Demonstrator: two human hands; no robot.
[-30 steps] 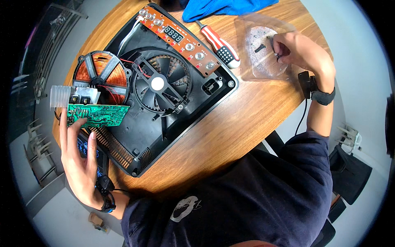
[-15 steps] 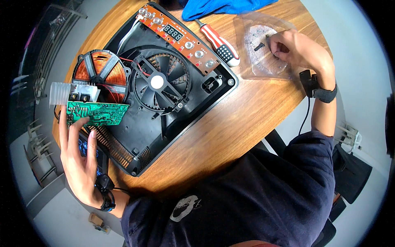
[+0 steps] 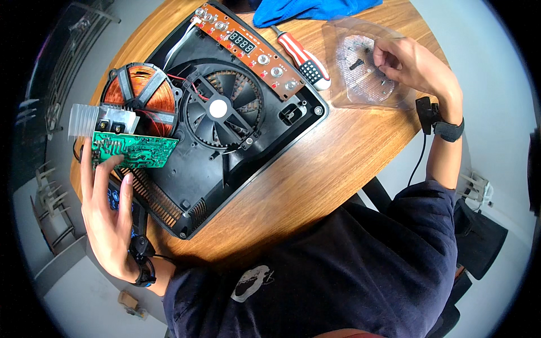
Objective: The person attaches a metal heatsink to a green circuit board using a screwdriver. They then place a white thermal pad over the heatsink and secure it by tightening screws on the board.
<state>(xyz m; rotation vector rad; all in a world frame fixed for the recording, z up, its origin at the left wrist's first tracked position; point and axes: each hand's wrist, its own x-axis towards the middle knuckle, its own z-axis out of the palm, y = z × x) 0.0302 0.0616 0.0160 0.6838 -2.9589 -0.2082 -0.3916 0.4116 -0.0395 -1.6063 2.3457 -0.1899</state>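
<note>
My left hand (image 3: 107, 219) is at the green circuit board (image 3: 135, 151), with one finger on its soldered face and another at its left edge, the thumb apart. The board is tilted, and a finned metal heat sink (image 3: 84, 121) is attached along its top. Behind it lies a round copper coil (image 3: 138, 90). My right hand (image 3: 408, 63) is over a clear plastic tray (image 3: 338, 93), fingers curled together; whatever is between the fingertips is hidden. Small dark screws and a larger black piece (image 3: 356, 65) lie in the tray's round dimpled area.
A black appliance housing (image 3: 197, 174) holds a fan (image 3: 228, 107) and an orange-brown display board (image 3: 248, 48). Beside it lies a red and white screwdriver (image 3: 301, 59). Blue cloth (image 3: 310, 11) lies at the far edge. A dark device with a lit screen (image 3: 114, 194) is partly behind my left hand.
My right hand has shifted slightly right over the tray, uncovering more of the small pieces. My left hand stays at the circuit board. The whole view has shifted a little.
</note>
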